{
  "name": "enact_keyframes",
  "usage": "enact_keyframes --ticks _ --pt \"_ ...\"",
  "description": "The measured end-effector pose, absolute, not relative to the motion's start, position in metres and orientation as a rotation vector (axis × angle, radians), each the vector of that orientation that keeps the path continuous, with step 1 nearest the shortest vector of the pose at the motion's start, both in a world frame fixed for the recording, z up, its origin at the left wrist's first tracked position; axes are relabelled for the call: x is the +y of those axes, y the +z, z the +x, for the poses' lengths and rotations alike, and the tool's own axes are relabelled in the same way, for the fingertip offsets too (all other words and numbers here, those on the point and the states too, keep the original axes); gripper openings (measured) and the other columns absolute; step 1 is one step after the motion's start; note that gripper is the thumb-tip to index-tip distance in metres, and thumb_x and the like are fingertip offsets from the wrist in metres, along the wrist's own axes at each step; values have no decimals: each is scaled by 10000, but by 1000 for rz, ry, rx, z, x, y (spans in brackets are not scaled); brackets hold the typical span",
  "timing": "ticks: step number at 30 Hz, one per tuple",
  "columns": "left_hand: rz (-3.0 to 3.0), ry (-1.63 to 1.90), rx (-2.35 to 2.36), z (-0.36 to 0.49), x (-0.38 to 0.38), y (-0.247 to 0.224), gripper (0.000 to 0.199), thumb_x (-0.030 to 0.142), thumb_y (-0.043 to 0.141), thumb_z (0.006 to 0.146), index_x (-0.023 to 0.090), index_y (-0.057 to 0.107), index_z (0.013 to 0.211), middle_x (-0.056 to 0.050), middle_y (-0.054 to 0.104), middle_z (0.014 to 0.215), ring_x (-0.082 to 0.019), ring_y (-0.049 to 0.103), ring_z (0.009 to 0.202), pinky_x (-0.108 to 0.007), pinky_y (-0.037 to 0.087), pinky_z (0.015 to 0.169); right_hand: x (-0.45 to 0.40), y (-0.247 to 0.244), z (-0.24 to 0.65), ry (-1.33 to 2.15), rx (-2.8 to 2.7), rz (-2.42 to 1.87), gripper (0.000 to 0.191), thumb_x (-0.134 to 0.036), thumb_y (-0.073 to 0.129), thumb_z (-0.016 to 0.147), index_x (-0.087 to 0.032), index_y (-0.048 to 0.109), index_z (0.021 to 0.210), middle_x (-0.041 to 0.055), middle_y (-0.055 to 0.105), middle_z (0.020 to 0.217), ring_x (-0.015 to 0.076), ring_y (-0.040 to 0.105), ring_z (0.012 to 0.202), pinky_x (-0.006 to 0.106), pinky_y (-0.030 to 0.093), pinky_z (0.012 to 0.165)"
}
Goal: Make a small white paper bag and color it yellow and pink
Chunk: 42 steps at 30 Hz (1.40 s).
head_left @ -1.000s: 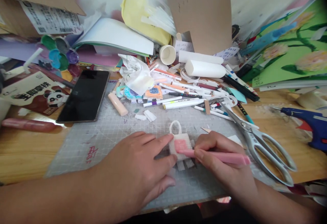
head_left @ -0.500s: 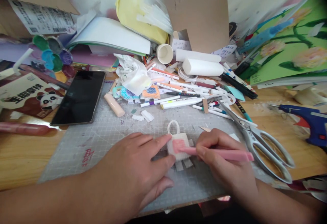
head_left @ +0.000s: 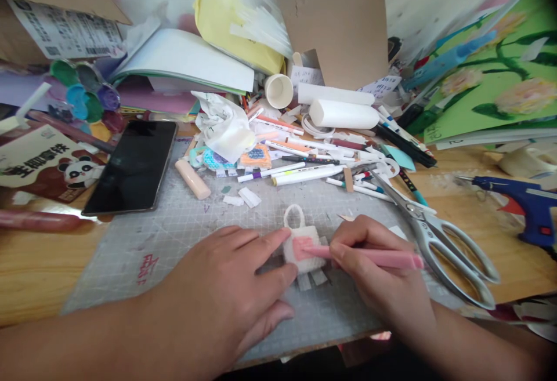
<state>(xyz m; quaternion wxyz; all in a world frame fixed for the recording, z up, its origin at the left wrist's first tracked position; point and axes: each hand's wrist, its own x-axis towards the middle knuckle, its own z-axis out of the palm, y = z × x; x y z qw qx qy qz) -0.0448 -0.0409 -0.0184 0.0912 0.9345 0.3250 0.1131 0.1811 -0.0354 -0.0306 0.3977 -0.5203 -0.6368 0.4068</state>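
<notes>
A small white fuzzy square (head_left: pixel 308 264) with a loop on top lies on the grey cutting mat (head_left: pixel 183 253); a pink patch colours its middle. Pale strips stick out from under its lower and right edges. My left hand (head_left: pixel 235 288) lies with fingers apart, its fingertips touching the square's left side. In my right hand (head_left: pixel 378 276) is a pink marker (head_left: pixel 387 257), gripped like a pen, its tip on the pink patch. Just right of that hand lie large silver scissors (head_left: pixel 452 253).
Several pens and markers (head_left: pixel 308 175) lie heaped behind the square. A black phone (head_left: pixel 133 166) and a beige capped tube (head_left: pixel 192 179) are at left. On the right rests a blue glue gun (head_left: pixel 522 195). Brown cardboard (head_left: pixel 333 21) stands at the back.
The marker's tip has shifted slightly left across the pink patch, and my right hand with it. My left hand stays against the square. The whole view has shifted a little.
</notes>
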Motion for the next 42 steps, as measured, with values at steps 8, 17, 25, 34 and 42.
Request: enact_keyframes --ticks 8,17,25,34,42 --pt "2769 382 971 -45 -41 -20 278 340 479 905 223 645 1096 -144 598 1249 -287 628 899 -476 511 760 -35 -29 180 989 -1622 -1336 182 -256 582 819 -225 537 645 -27 538 555 135 470 519 264 371 491" --pt "2776 361 984 -45 -41 -19 292 357 466 910 235 628 1119 -130 600 1255 -277 622 910 -473 518 769 -34 -29 178 996 -1624 -1334 168 -271 591 826 -230 548 669 -21 564 573 137 497 533 260 397 496" --pt "2797 362 972 -45 -40 -17 295 365 484 902 218 644 1102 -142 614 1241 -287 636 917 -467 526 761 -34 -29 178 947 -1626 -1373 181 -275 593 817 -229 545 648 -16 570 558 140 494 516 261 399 479" --pt "2782 338 965 -44 -40 -14 286 348 488 901 214 652 1093 -148 612 1247 -289 642 900 -473 536 748 -34 -28 179 992 -1682 -1317 159 -239 597 806 -220 543 657 -23 565 566 130 498 521 252 400 491" --pt "2806 319 952 -44 -38 -15 276 343 493 901 213 656 1081 -141 621 1221 -263 639 867 -451 541 736 -33 -24 178 978 -1702 -1273 155 -221 596 789 -215 546 643 -30 552 559 122 489 501 243 387 474"
